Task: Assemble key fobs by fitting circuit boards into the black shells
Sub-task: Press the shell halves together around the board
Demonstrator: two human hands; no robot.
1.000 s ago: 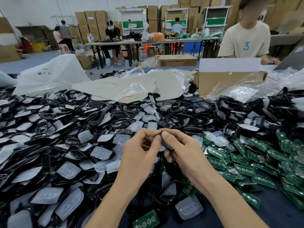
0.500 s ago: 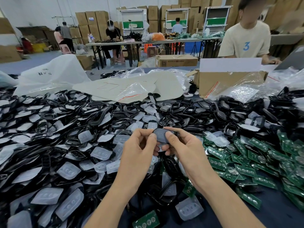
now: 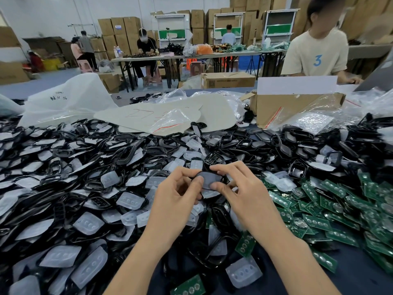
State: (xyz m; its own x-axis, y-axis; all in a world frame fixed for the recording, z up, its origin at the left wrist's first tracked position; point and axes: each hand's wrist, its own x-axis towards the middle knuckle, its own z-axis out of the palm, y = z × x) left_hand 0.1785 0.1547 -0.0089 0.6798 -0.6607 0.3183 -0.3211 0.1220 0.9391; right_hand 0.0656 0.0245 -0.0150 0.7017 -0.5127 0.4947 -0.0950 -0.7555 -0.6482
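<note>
Both hands hold one black key fob shell (image 3: 209, 179) above the heap, its smooth dark face turned up toward me. My left hand (image 3: 176, 196) pinches its left end between thumb and fingers. My right hand (image 3: 240, 192) grips the right end, index finger over the top edge and thumb pressing on the face. What sits inside the shell is hidden. A pile of green circuit boards (image 3: 331, 211) lies to the right. Loose black shells and frames (image 3: 127, 154) cover the table ahead and to the left.
Translucent rubber button pads (image 3: 87, 223) are mixed through the black heap. A cardboard box (image 3: 282, 107) with plastic bags stands at the back right. A large white bag (image 3: 70, 99) lies back left. A person in a beige shirt (image 3: 316, 54) works opposite me.
The shell was held edge-on between both hands, then turned flat so its dark face shows. Both hands rose slightly while keeping their hold on it.
</note>
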